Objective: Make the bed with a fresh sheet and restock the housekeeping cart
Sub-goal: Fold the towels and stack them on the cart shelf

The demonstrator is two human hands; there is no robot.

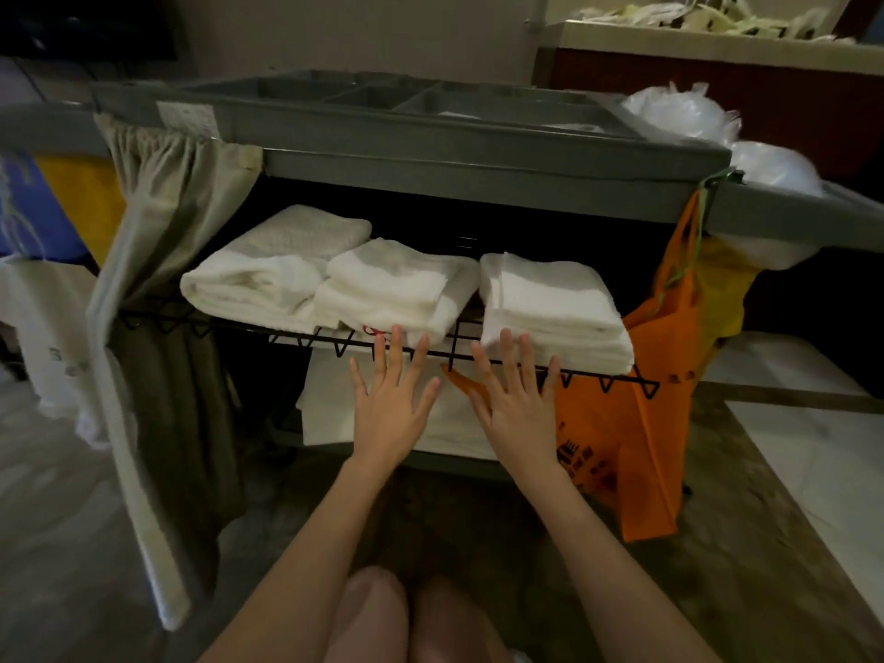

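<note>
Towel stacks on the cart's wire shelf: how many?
3. Left stack beside the curtain, middle stack, right stack near the orange bag. The dark back of the shelf may hide more.

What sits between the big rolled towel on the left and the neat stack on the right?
A folded white towel pile lies between them on the wire shelf, seen in the head view.

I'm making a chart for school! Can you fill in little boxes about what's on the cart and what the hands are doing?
place: housekeeping cart, curtain pulled aside
wire shelf: three stacks of folded white towels
lower shelf: folded white linen
hanging at the right: orange bag
left hand: open, fingers spread, fingertips at the shelf's front edge
right hand: open, fingers spread, tips at the right towel stack
held: nothing
</note>
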